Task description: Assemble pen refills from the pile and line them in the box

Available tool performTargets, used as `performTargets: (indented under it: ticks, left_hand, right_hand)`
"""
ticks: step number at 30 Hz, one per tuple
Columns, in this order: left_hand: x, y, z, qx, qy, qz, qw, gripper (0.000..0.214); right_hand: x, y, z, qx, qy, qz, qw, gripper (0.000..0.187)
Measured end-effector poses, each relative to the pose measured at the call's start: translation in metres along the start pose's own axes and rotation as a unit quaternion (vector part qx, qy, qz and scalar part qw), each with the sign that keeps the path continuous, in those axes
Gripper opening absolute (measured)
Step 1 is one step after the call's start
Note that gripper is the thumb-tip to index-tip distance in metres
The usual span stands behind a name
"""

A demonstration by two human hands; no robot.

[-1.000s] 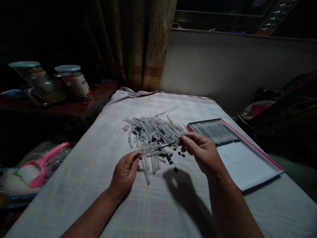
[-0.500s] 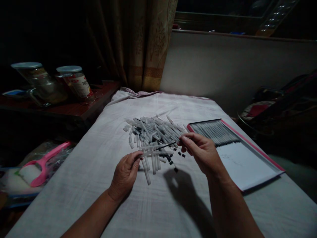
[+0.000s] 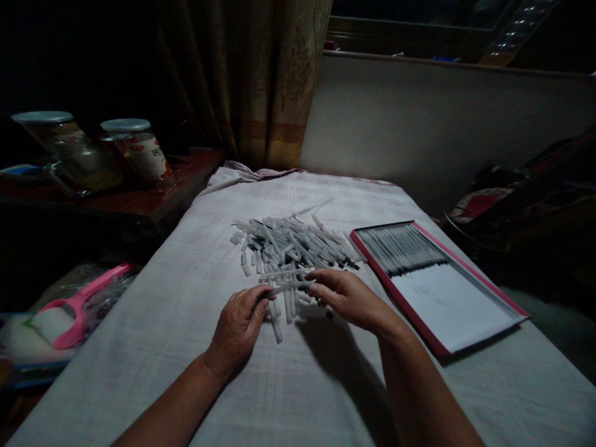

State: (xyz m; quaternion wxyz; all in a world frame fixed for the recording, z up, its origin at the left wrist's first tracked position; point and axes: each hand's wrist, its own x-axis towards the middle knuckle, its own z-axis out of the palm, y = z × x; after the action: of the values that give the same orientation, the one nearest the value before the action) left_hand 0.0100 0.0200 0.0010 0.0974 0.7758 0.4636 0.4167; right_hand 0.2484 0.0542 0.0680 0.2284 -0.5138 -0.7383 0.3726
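Note:
My left hand (image 3: 239,323) is closed, thumb against fingers, on the near end of a thin translucent pen tube (image 3: 285,287). The tube points to the right, held just above the tablecloth. My right hand (image 3: 347,295) has its thumb and forefinger around the tube's far end; its other fingers are partly hidden. Behind and below both hands spreads a loose heap of clear pen tubes (image 3: 284,239), mixed with dark pieces and small black caps. On the right, a shallow red-edged box (image 3: 405,313) holds a row of clear pens with black ends (image 3: 403,248) in its far half.
A pale checked cloth (image 3: 186,385) covers the table. To the left stand lidded jars (image 3: 149,158) and a glass mug (image 3: 88,177) on a dark red wooden surface. A pink handle-like object (image 3: 86,304) lies lower left among plastic bags. A curtain (image 3: 274,81) hangs behind.
My right hand has moved left and slightly down to the tube's end. The thin dark rod it held no longer shows between the hands. My left hand has hardly moved.

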Motion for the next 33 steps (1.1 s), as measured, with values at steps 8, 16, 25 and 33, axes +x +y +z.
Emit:
performTargets:
  ticks: [8, 16, 25, 33]
  left_hand:
    - [-0.001, -0.005, 0.004, -0.009, 0.006, -0.024, 1.0, 0.02]
    - [0.0, -0.003, 0.003, -0.02, -0.007, -0.023, 1.0, 0.018]
    - [0.001, 0.002, 0.0, -0.032, -0.008, -0.018, 0.999, 0.019]
    - [0.0, 0.001, 0.0, -0.038, -0.005, -0.018, 0.999, 0.019]
  right_hand:
    - [0.0, 0.01, -0.004, -0.256, -0.019, 0.136, 0.957, 0.019]
    - [0.004, 0.007, 0.011, -0.265, 0.003, 0.13, 0.955, 0.014]
    - [0.009, 0.003, 0.02, 0.134, 0.076, -0.011, 0.988, 0.022]
    - [0.007, 0.001, 0.021, 0.189, 0.038, -0.007, 0.981, 0.016]
